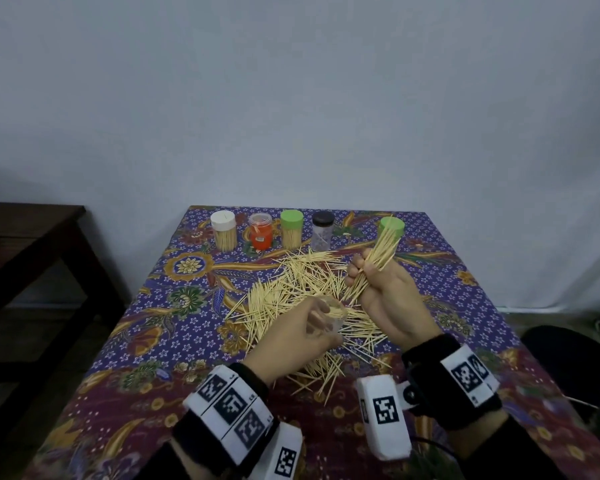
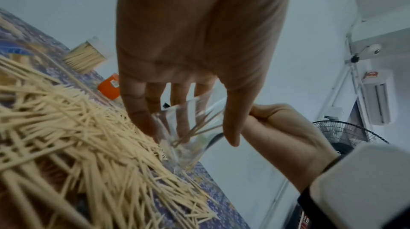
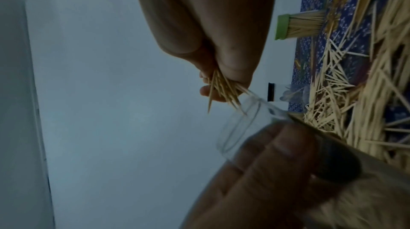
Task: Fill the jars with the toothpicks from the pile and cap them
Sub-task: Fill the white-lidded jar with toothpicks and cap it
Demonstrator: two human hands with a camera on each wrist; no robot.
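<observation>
My left hand (image 1: 321, 323) grips a clear open jar (image 1: 331, 315) just above the toothpick pile (image 1: 291, 296), tilted toward the right. In the left wrist view my fingers (image 2: 142, 115) wrap round the jar (image 2: 188, 127). My right hand (image 1: 368, 271) clutches a thick bundle of toothpicks (image 1: 381, 251), held slanted. The bundle's lower tips (image 3: 221, 92) sit at the jar's rim (image 3: 246, 120). Whether any toothpicks lie inside the jar is hard to tell through the clear wall.
Along the table's far edge stand a white-capped jar (image 1: 224, 233), an orange jar (image 1: 261, 232), a green-capped jar (image 1: 291, 233), a black-capped jar (image 1: 323, 230) and another green-capped jar (image 1: 391, 226). The floral cloth (image 1: 153, 341) covers the table. A dark wooden table (image 1: 25, 237) stands at left.
</observation>
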